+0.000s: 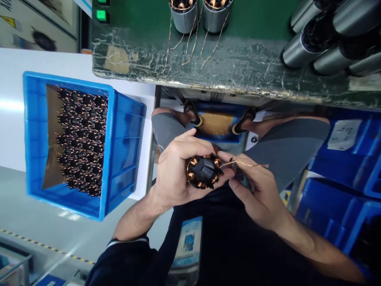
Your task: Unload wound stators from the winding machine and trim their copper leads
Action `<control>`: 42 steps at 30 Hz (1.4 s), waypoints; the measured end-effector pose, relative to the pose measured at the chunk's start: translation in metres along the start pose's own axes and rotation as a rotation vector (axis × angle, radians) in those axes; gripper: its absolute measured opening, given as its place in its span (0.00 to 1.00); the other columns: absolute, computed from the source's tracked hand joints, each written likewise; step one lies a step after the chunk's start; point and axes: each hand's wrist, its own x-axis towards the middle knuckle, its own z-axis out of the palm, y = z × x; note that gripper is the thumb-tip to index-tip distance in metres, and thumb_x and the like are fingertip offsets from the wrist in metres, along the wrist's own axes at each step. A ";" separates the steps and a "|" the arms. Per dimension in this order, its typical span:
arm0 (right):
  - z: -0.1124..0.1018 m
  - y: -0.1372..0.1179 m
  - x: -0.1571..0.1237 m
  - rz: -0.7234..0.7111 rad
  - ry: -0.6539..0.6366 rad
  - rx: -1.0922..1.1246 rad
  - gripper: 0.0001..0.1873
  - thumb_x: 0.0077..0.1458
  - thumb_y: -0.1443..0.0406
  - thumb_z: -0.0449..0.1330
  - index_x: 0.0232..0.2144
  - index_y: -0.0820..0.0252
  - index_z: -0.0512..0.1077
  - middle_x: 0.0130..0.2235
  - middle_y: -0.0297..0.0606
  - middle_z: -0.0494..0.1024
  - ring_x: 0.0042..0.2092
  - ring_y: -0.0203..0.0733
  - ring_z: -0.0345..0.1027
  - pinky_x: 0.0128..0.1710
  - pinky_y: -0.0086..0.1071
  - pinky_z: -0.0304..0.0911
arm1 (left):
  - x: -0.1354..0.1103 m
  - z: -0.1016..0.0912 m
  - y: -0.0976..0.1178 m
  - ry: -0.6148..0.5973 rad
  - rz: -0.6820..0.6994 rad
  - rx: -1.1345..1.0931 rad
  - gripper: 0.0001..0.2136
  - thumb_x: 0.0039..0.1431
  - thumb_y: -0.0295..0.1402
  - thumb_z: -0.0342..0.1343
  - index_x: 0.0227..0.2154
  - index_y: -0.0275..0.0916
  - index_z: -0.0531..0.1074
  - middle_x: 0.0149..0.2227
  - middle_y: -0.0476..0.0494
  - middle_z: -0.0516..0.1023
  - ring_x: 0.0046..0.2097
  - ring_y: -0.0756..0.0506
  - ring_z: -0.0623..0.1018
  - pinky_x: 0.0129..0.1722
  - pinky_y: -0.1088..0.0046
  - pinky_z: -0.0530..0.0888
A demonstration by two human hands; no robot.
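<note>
My left hand (175, 171) is wrapped round a motor stator (204, 171), a round black part with copper coils about its rim, held above my lap with its coil end facing up. At its right side my right hand (256, 182) has thumb and fingers pinched close to the stator's edge. Thin copper lead wires (250, 163) run from the stator across the right fingers, their ends pointing right. Whether a small tool sits between the right fingers is hidden.
Two metal cylinders (185, 20) with trailing copper wires stand on the green bench (133, 24). More cylinders (300, 51) lie at its right. A blue bin (122, 139) of coiled parts is at left; blue crates (321, 206) are at right.
</note>
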 end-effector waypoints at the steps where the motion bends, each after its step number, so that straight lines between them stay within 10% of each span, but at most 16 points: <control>1: -0.001 0.000 -0.001 0.010 0.000 -0.012 0.32 0.73 0.64 0.64 0.75 0.39 0.71 0.68 0.37 0.80 0.64 0.53 0.78 0.64 0.46 0.73 | 0.000 0.000 0.000 -0.006 0.004 -0.008 0.23 0.64 0.44 0.77 0.53 0.52 0.69 0.42 0.53 0.87 0.40 0.43 0.90 0.66 0.45 0.84; 9: -0.009 -0.002 0.003 -0.053 0.014 -0.089 0.31 0.71 0.66 0.65 0.73 0.40 0.75 0.64 0.37 0.85 0.56 0.53 0.85 0.57 0.46 0.80 | 0.001 -0.003 0.003 -0.042 0.008 0.007 0.20 0.64 0.44 0.76 0.51 0.52 0.71 0.42 0.54 0.87 0.39 0.43 0.89 0.68 0.45 0.82; 14: -0.012 0.029 0.041 0.041 0.039 -0.120 0.19 0.70 0.61 0.70 0.60 0.50 0.86 0.55 0.38 0.90 0.52 0.51 0.86 0.58 0.43 0.79 | -0.004 0.010 -0.033 -0.026 -0.048 0.189 0.23 0.64 0.45 0.76 0.52 0.48 0.69 0.44 0.51 0.84 0.43 0.44 0.88 0.63 0.52 0.83; 19: -0.009 0.065 0.073 0.381 -0.151 0.353 0.25 0.70 0.46 0.67 0.54 0.60 0.85 0.29 0.32 0.80 0.25 0.36 0.69 0.26 0.30 0.65 | -0.005 0.024 -0.069 -0.086 -0.020 0.239 0.22 0.65 0.48 0.72 0.51 0.47 0.68 0.43 0.50 0.83 0.42 0.44 0.85 0.61 0.56 0.83; 25: -0.007 0.055 0.067 0.495 -0.361 0.737 0.26 0.58 0.44 0.77 0.37 0.59 0.76 0.28 0.29 0.73 0.25 0.34 0.65 0.24 0.28 0.63 | -0.003 0.023 -0.048 -0.304 0.202 0.197 0.25 0.63 0.51 0.73 0.55 0.48 0.71 0.46 0.49 0.85 0.50 0.40 0.86 0.81 0.45 0.64; 32: -0.031 0.048 0.044 0.269 -0.040 0.364 0.31 0.47 0.60 0.86 0.49 0.51 0.78 0.28 0.23 0.75 0.26 0.33 0.63 0.37 0.33 0.72 | -0.015 -0.009 -0.018 -0.324 -0.342 -0.101 0.32 0.59 0.57 0.75 0.60 0.49 0.74 0.58 0.36 0.83 0.61 0.32 0.83 0.65 0.45 0.80; 36: -0.031 0.032 0.034 0.062 -0.125 0.181 0.25 0.50 0.60 0.84 0.48 0.50 0.82 0.52 0.41 0.88 0.42 0.48 0.83 0.48 0.43 0.79 | -0.010 0.013 -0.031 -0.744 -0.693 -0.964 0.28 0.57 0.52 0.77 0.56 0.46 0.80 0.51 0.38 0.89 0.56 0.31 0.89 0.56 0.52 0.86; 42: -0.045 -0.003 0.026 -0.153 -0.176 -0.185 0.27 0.59 0.62 0.78 0.59 0.44 0.81 0.66 0.41 0.82 0.62 0.59 0.81 0.61 0.48 0.79 | 0.006 0.027 -0.010 -0.710 -0.838 -1.089 0.12 0.57 0.32 0.76 0.41 0.42 0.81 0.39 0.44 0.87 0.40 0.42 0.88 0.44 0.64 0.86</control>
